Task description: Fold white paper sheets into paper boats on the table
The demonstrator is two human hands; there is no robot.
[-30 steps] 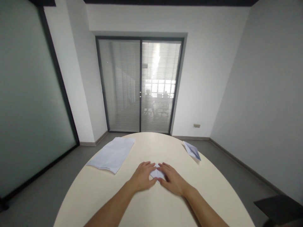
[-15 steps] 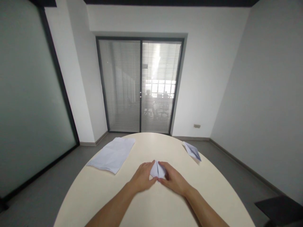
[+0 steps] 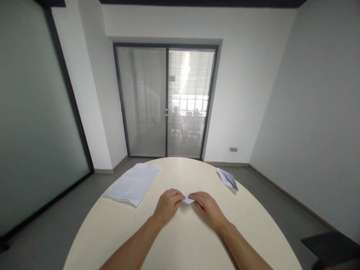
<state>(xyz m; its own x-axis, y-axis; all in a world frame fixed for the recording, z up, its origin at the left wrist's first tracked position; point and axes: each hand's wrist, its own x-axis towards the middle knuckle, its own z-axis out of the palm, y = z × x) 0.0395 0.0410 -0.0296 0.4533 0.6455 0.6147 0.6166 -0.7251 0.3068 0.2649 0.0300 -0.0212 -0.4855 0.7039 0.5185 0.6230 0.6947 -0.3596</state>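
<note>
A small piece of folded white paper [image 3: 188,200] is between my two hands, over the middle of the table. My left hand [image 3: 169,204] pinches its left end with fingers and thumb. At the other end, my right hand [image 3: 206,207] grips the paper, fingers bent over the top. Only the narrow middle of the paper shows; both ends are hidden under my fingers.
White sheets of paper [image 3: 136,183] lie at the left of the round cream table [image 3: 180,243]. Near the right edge rests another folded paper [image 3: 228,179]. A dark flat object [image 3: 333,245] stands beyond the table at lower right. Glass doors [image 3: 165,101] are ahead.
The folded paper showed a wider face with a centre slit; now only a smaller, flatter part shows. My thumbs have moved up and away from its near edge, and both hands grip its sides.
</note>
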